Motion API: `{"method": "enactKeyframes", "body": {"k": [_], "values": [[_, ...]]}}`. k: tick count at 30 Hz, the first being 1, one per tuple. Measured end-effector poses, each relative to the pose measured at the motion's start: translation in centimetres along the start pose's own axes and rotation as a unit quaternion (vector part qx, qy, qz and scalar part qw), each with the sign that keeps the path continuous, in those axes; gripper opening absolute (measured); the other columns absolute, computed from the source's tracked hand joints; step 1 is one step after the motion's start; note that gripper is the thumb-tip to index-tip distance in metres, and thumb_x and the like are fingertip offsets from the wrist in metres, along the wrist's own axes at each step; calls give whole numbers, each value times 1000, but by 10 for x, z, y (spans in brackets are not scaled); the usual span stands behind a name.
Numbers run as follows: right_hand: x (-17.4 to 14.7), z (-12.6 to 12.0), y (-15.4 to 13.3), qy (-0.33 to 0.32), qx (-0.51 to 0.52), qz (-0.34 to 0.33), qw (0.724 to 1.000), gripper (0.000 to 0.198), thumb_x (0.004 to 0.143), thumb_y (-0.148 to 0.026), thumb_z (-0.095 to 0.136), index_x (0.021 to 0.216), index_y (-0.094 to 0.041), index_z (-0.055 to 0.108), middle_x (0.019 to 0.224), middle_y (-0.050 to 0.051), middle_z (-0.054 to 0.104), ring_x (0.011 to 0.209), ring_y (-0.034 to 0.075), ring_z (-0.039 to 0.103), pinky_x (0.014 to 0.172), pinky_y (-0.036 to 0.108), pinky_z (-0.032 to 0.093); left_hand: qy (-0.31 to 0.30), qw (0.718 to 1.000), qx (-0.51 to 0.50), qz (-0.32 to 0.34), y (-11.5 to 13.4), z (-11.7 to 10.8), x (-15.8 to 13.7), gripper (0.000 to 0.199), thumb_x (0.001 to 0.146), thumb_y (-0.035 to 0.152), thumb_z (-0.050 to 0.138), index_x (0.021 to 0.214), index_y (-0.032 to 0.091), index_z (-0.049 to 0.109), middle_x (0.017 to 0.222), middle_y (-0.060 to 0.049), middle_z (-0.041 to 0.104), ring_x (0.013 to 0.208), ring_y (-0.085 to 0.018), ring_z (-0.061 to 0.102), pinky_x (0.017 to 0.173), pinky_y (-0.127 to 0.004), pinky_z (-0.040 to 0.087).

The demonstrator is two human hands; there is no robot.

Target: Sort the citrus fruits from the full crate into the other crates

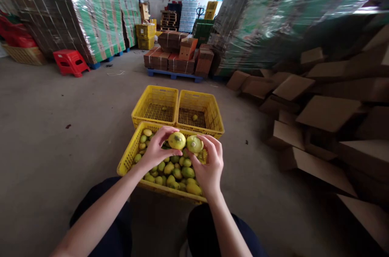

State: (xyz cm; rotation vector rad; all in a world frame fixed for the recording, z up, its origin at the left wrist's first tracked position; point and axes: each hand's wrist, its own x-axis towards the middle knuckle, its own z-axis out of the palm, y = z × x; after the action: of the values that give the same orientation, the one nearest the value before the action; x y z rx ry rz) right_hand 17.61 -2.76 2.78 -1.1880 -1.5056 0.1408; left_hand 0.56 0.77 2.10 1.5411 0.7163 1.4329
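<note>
My left hand (pixel 161 145) is closed round a yellow lemon (pixel 176 141), its end turned toward me. Beside it, my right hand (pixel 210 164) grips a greener lemon (pixel 194 144) between thumb and fingers. The two fruits are held side by side with a small gap, above a yellow plastic crate (pixel 127 153). Many green and yellow lemons (pixel 170 170) fill the bottom of that crate, partly hidden by my hands. Just beyond stand two more yellow crates, the left crate (pixel 138 107) and the right crate (pixel 217 115), each with a lemon on its floor.
Open cardboard boxes (pixel 328 111) lie heaped on the right. Ahead, a blue pallet (pixel 173 75) carries strapped bundles of flat cardboard (pixel 172 42). A red stool (pixel 71 62) stands at left by a wrapped green stack (pixel 100 14). Another wrapped stack (pixel 273 18) rises on the right.
</note>
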Motion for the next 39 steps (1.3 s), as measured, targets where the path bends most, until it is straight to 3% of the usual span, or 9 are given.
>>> {"method": "enactKeyframes", "body": {"k": [3,6,9,13,17,20,31,36,39], "values": [[0,-1,0,-4,9,14,1000,32,81,-24,68,112,-28,65,111,7,61,103,24,62,87,43,53,2,1000,23,-19,1,-1,1,56,61,39,88,108,23,64,114,-7,63,107,-22,61,94,-31,48],[1,-2,0,-45,107,99,988,45,75,-30,75,118,-30,61,104,4,65,96,23,64,86,42,53,4,994,5,-107,0,-4,2,61,59,55,84,104,19,65,101,-7,68,95,-23,65,84,-30,51],[5,-3,0,-89,240,237,937,57,66,-38,83,117,-29,59,85,0,67,79,20,65,74,36,54,6,974,-67,-214,-4,-3,3,71,60,75,71,98,15,67,88,-7,71,86,-24,68,71,-29,53],[9,-3,2,-140,301,387,860,40,67,-52,79,91,-22,66,67,-1,63,56,14,55,53,29,46,7,925,-153,-348,-9,2,2,77,67,82,59,99,12,67,83,-11,72,82,-25,70,58,-27,53],[10,2,6,-155,346,460,803,45,59,-58,81,78,-20,66,57,-3,58,50,12,52,48,26,43,47,877,-176,-446,-8,5,5,71,79,77,51,101,11,67,81,-11,72,63,-16,67,54,-24,52],[10,5,7,-162,358,471,790,46,58,-58,82,76,-19,66,58,-2,58,49,12,53,48,26,45,54,864,-191,-463,-6,4,8,67,83,73,49,102,12,68,82,-10,73,58,-13,64,57,-24,54],[9,6,8,-145,353,448,809,47,60,-56,82,84,-18,66,64,0,65,52,14,60,52,28,52,56,884,-166,-433,-13,2,8,61,80,72,55,98,16,69,84,-9,73,84,-22,70,73,-33,56],[7,6,9,-46,266,290,918,46,60,-40,86,97,-24,63,86,1,71,78,19,68,72,34,58,39,984,-48,-166,-6,-2,6,61,56,54,87,103,20,72,104,-8,69,100,-24,64,92,-36,50],[3,6,10,8,172,162,972,42,66,-32,83,103,-26,64,99,2,70,92,20,67,85,39,57,24,997,70,-23,0,-4,4,56,57,39,90,109,27,72,106,-6,64,103,-23,60,94,-37,48]]}}
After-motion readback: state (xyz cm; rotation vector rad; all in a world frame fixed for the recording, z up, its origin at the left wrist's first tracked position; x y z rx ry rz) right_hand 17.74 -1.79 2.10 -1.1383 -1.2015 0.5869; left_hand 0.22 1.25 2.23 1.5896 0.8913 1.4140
